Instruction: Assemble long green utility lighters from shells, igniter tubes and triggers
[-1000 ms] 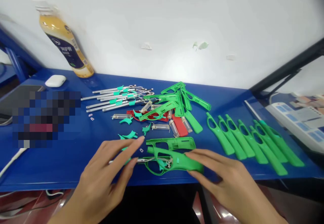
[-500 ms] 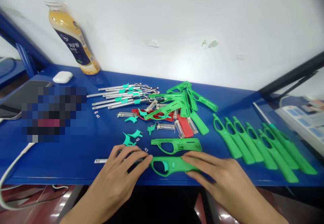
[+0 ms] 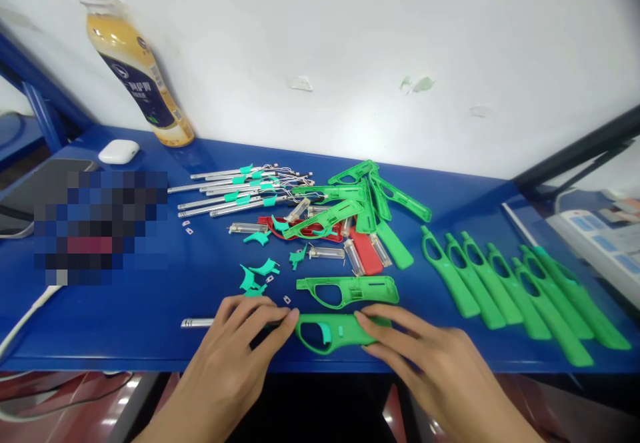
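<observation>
A green long-neck lighter [image 3: 350, 329] lies sideways at the table's front edge, with a teal trigger in its finger loop. My left hand [image 3: 245, 336] is closed around its front end, and the metal tube [image 3: 197, 323] sticks out to the left beyond my fingers. Thumb and fingers of my right hand [image 3: 420, 339] pinch the rear of the green handle from above and below. Just behind the lighter is an open green half-shell [image 3: 370, 291] with its inner ribs showing. Several teal triggers [image 3: 263, 267] and a small metal clip [image 3: 287, 299] are near my left fingertips.
Metal tubes with wires [image 3: 235, 186] are piled behind, beside green shells [image 3: 395, 196], a red shell [image 3: 367, 253] and clear fuel tanks [image 3: 327, 253]. Several green handles [image 3: 495, 283] line the right. A bottle [image 3: 140, 83], earbud case [image 3: 119, 151] and phone [image 3: 47, 186] stand left.
The whole view has shifted slightly. My right fingers have slid a little to the left along the lighter's handle; the left hand keeps its hold at the front end.
</observation>
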Available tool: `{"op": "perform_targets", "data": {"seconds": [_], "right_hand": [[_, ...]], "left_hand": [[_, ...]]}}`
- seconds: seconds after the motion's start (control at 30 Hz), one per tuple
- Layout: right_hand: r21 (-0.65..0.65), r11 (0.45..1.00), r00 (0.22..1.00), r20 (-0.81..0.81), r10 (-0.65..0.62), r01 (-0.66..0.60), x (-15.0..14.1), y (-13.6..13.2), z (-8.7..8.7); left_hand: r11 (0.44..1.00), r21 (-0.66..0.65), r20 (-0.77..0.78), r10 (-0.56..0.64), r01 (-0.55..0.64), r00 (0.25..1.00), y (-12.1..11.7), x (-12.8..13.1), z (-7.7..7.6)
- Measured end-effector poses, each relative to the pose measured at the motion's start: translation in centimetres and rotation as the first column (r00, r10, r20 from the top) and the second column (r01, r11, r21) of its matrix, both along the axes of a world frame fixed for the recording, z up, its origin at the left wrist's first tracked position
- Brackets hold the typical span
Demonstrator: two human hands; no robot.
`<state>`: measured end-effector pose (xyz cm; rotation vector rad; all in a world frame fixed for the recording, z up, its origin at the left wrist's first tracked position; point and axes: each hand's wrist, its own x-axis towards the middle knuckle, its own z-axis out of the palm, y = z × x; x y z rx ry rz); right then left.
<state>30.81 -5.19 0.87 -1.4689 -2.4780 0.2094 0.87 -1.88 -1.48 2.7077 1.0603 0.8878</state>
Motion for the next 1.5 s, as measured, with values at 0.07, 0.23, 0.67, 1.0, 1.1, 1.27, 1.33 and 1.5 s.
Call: {"op": "perform_targets", "data": {"seconds": [0.07,0.23,0.67,1.0,1.1,1.27,1.33,1.5], "right_hand": [[0.020,1.000,1.000,-0.002,0.000,0.000,-0.1,-0.2,-0.2],[0.036,0.999,0.999,0.041,0.017,-0.019,-0.2,-0.9,-0.5],[0.078,0.992,0.990,-0.112,-0.086,0.095,-0.8,-3.1,-2.2],[0.143,0.981,0.978,-0.182,-0.104,0.131,-0.9,-4.1,-3.9],[0.129,0.983,0.975,-0.199,-0.102,0.129,-1.0,-3.9,-3.7],[0.152,0.986,0.977,-0.213,-0.031,0.064,-1.2,-2.9,-2.6],[0.158,0.986,0.979,-0.203,-0.026,0.059,-1.2,-2.5,-2.3],[0.185,0.980,0.985,-0.169,-0.039,0.071,-1.3,-2.2,-2.3]], "left_hand": [[1.000,-0.012,-0.017,0.009,-0.009,1.000,-0.2,-0.1,-0.4],[0.999,0.021,-0.095,0.029,-0.027,0.995,-0.7,-0.5,-1.6],[0.998,0.061,-0.172,0.015,-0.004,0.985,-2.9,-1.3,-2.2],[0.997,-0.017,-0.039,0.072,-0.073,0.997,-3.8,0.2,-2.2],[0.998,0.012,0.009,0.061,-0.061,0.998,-3.5,0.4,-2.0],[0.996,0.068,0.144,0.055,-0.065,0.988,-2.4,1.0,-2.4],[0.995,0.080,0.165,0.050,-0.064,0.985,-2.1,1.1,-2.4],[0.997,0.062,0.148,0.037,-0.046,0.988,-1.7,1.1,-1.8]]}}
